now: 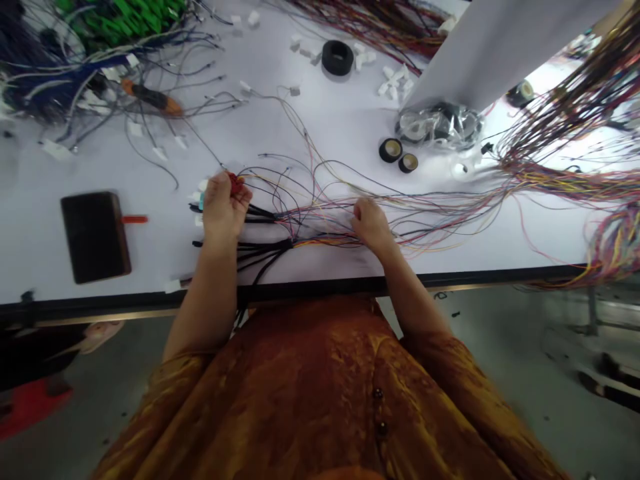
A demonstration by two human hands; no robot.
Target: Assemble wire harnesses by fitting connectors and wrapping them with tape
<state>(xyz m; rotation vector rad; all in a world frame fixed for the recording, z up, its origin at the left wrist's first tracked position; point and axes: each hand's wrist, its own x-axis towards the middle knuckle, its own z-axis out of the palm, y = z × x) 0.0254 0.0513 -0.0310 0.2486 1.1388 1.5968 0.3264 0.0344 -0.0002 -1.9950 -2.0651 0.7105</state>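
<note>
Left hand (223, 207) pinches a small red connector (235, 183) while the right hand (371, 224) curls at thin multicolored wires (315, 243), its grip unclear

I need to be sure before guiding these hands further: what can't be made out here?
- Head view: the red connector is partly covered by the left hand; its slots are too small and blurred to read.
- Head view: curled fingers hide whether the right hand grips any wire.
- Head view: the right edge cuts off the yellow-and-red wire bundle.
- Head view: the top edge cuts off the green pieces.
</note>
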